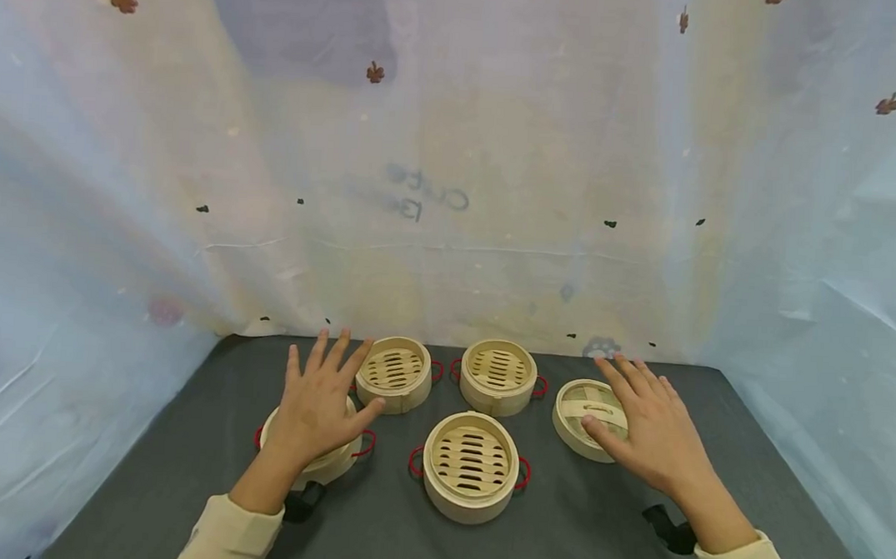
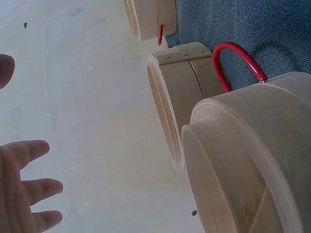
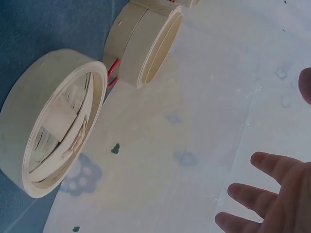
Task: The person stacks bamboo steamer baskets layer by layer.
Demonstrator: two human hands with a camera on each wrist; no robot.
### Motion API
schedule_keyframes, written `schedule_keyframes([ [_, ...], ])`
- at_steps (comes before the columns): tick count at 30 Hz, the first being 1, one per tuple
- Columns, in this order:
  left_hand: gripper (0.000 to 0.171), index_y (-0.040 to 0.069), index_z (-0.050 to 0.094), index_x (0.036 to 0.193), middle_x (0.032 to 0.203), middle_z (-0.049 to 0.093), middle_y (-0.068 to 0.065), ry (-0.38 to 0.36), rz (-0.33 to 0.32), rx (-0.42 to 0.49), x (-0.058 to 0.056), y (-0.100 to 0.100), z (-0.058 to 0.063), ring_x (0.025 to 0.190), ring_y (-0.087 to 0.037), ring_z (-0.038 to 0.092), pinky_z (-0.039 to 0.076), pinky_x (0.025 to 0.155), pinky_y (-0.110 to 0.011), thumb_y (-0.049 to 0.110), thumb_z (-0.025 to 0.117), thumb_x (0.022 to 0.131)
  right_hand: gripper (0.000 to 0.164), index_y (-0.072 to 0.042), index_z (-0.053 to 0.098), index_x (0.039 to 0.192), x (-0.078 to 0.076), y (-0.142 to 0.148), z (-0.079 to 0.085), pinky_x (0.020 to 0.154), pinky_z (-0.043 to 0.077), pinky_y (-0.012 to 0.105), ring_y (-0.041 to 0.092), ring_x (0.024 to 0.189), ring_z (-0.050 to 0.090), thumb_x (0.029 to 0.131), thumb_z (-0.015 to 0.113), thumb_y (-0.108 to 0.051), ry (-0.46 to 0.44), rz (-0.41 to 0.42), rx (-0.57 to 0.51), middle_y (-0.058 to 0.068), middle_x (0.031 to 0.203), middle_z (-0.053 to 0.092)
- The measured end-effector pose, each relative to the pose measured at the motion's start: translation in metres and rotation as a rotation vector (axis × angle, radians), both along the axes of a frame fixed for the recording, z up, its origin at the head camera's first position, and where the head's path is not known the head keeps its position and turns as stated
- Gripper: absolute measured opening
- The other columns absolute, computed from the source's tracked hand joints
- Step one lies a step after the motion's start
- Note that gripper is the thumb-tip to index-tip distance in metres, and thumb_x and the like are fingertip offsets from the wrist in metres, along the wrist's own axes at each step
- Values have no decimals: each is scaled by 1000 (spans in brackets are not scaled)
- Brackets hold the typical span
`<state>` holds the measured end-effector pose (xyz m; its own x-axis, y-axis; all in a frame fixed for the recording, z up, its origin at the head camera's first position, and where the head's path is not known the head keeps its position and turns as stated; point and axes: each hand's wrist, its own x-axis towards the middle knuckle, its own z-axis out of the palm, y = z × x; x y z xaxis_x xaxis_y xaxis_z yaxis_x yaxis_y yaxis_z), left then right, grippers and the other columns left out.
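Note:
My left hand (image 1: 316,409) hovers with spread fingers over a bamboo steamer basket (image 1: 327,466) with red handles, hiding much of it. My right hand (image 1: 653,434), fingers also spread, hangs beside and partly over the round bamboo steamer lid (image 1: 572,427), which has a woven top and a strap handle. Neither hand holds anything. Between them, a slatted steamer basket (image 1: 468,510) stands nearest the front. Two more baskets, one at back left (image 1: 393,398) and one at back centre (image 1: 495,398), stand near the backdrop. In the right wrist view the lid (image 3: 53,73) lies apart from the fingers.
A dark cloth-covered table (image 1: 557,534) bears all the steamers. Behind it and at both sides hangs a pale printed curtain (image 1: 498,165). Black straps (image 1: 670,529) circle both wrists.

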<state>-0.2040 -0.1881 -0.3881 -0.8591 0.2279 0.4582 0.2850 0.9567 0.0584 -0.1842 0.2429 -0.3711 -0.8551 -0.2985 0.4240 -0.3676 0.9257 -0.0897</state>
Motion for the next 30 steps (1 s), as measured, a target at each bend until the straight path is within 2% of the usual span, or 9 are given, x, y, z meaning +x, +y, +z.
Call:
schedule_keyframes([
  [6,82,24,38,149,155,33,-16,13,-24,-11,2,0,1,143,-43,25,17,106,-73,66,57,82,77,-21,31,152,2,-3,-1,102,30,63,45,135,36,88,62,-49,-18,63,-96,17,151,38],
  [14,78,21,49,142,144,47,-17,142,-116,-45,2,-5,2,135,-43,39,31,102,-68,61,63,77,72,-24,29,152,6,-7,-5,93,35,67,44,131,39,90,64,-37,-142,126,-295,16,148,40],
  [16,78,21,50,141,142,49,-16,155,-136,-46,1,-5,3,134,-42,41,33,101,-66,61,64,76,70,-24,31,151,7,-7,-8,93,35,68,44,132,38,90,63,-34,-165,140,-345,16,148,40],
  [24,81,20,50,141,136,54,-13,65,-152,-38,6,-10,1,132,-39,43,36,100,-60,61,67,73,65,-17,38,146,8,-14,-29,93,37,63,40,128,44,89,67,-29,-249,199,-492,13,146,43],
  [30,75,18,57,134,125,60,-8,68,-178,-13,11,-14,-3,117,-33,55,46,86,-53,60,68,73,67,-14,40,144,10,-26,-46,92,41,61,41,125,48,87,71,-29,-320,246,-543,13,142,48],
])
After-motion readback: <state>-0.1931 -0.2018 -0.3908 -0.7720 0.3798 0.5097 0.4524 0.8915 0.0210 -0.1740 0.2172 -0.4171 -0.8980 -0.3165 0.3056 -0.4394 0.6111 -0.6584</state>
